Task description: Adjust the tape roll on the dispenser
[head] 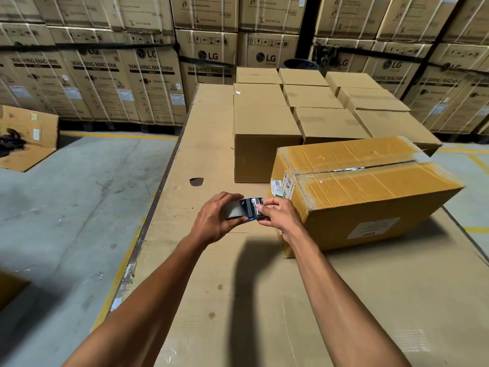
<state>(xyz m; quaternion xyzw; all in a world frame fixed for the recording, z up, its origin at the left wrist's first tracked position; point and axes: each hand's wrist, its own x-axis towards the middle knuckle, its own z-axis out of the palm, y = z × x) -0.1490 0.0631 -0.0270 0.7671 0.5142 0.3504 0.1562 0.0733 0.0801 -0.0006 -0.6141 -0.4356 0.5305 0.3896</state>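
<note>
Together, both hands, left (214, 218) and right (277, 214), fingers curled around one tape roll (244, 211) beside the taped box (362, 192).

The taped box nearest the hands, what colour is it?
Yellowish-brown cardboard under clear tape, seen in the head view.

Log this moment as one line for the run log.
left hand grips tape roll | right hand pinches tape end | taped box beside

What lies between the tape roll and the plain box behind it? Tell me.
In the head view, only bare cardboard surface with a dark hole lies between the tape roll and the plain box.
</note>
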